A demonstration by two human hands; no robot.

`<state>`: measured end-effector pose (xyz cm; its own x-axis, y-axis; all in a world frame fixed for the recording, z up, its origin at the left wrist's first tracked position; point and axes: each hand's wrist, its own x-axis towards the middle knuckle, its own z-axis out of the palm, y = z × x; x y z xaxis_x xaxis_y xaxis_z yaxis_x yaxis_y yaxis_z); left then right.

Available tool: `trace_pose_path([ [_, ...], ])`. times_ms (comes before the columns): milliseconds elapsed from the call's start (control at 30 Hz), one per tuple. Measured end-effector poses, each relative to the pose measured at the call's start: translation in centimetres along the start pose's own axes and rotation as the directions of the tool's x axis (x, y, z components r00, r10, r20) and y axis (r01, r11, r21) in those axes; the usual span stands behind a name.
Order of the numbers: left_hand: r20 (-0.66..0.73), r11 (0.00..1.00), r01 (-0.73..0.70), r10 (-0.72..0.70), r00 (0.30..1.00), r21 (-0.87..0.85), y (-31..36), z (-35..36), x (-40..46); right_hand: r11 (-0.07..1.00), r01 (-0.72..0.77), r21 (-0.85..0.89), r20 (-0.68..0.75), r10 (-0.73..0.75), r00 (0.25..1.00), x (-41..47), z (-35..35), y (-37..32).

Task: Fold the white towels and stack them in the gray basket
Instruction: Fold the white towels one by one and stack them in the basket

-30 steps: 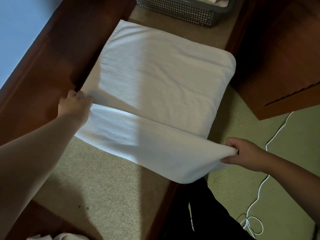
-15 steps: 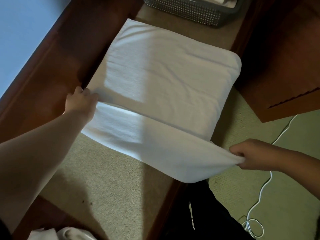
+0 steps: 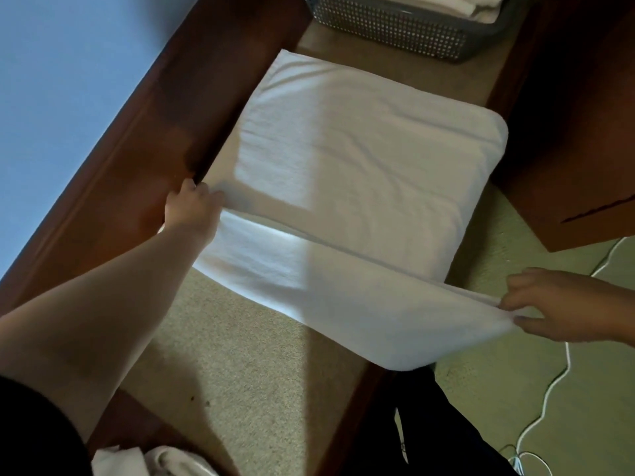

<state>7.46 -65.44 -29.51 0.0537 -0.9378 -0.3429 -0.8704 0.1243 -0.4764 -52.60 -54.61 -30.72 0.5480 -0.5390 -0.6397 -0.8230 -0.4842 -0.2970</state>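
On the padded bench lies the white towel (image 3: pixel 371 173), its near edge lifted. Left hand (image 3: pixel 192 209) and right hand (image 3: pixel 563 304) each pinch a near corner; the gray basket (image 3: pixel 395 25) sits beyond the far edge, straight ahead.

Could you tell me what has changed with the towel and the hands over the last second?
Little has changed. The left hand and right hand keep pinching the near corners of the towel, and the near flap stays lifted, mid-fold. The right hand looks slightly farther right and lower, though the camera shifted too, bringing more of the basket into view. The towel's far part stays flat, and the cable lies where it was.
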Motion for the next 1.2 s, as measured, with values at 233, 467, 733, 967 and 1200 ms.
trace_pose_path([
  [233, 0.004, 1.000, -0.009, 0.009, 1.000, 0.002, -0.9, 0.3, 0.6, 0.932, -0.127, 0.340, -0.140, 0.184, 0.973, 0.5, 0.3, -1.2],
  [467, 0.096, 0.992, -0.080, 0.090, 0.991, -0.101, -3.7, -1.5, 2.1, 0.546, -0.344, 0.764, 0.097, 0.430, 0.898, 0.1, -0.2, -1.5],
  [733, -0.026, 0.991, -0.060, 0.057, 0.998, -0.117, -5.2, -5.7, 5.7, 0.535, -0.283, 0.796, -0.113, 0.591, 0.799, -0.2, -0.1, -0.1],
  [967, -0.104, 0.987, -0.012, -0.005, 0.995, -0.161, -3.1, -8.7, 9.1, 0.415, -0.222, 0.882, -0.166, 0.716, 0.677, -0.2, -1.3, 1.8],
  [1200, -0.122, 0.992, 0.045, -0.060, 0.991, -0.120, -1.5, -9.6, 11.6, 0.383, -0.230, 0.895, -0.160, 0.755, 0.636, 0.5, -2.7, 2.4],
])
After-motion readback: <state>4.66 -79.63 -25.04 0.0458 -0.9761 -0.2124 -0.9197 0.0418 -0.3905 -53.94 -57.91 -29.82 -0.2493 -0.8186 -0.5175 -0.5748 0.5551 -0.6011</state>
